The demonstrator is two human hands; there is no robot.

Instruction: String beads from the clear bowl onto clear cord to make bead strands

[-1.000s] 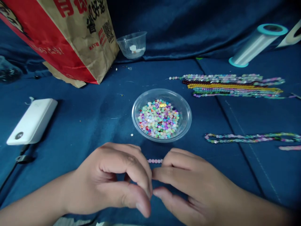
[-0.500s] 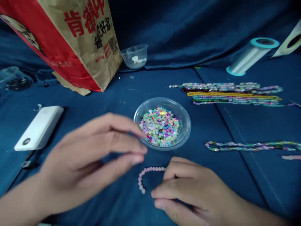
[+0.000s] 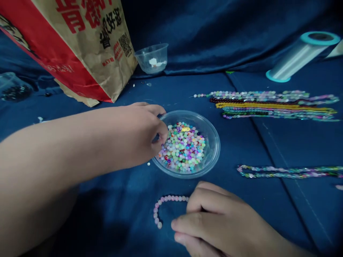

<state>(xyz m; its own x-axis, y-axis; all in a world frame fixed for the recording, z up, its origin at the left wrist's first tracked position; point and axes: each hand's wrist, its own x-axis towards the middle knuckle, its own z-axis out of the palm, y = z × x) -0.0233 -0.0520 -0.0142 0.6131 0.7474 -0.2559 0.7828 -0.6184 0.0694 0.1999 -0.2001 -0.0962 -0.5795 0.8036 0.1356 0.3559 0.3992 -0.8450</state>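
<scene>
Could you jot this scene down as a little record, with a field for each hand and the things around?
Left hand: over the left rim of the clear bowl, at the mixed beads; grip unclear
Right hand: curled where one end of the pink bead strand disappears; grip unclear
Right side: yellow bead strand among others; spool with turquoise ends
Back left: paper bag, small clear cup

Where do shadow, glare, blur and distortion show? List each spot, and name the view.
Head view: dark shadow on the cloth below the left arm; head view: glints along the rim of the bowl and sheen on the spool; head view: the left hand looks slightly soft; head view: the bag slants, perhaps from lens distortion.
</scene>
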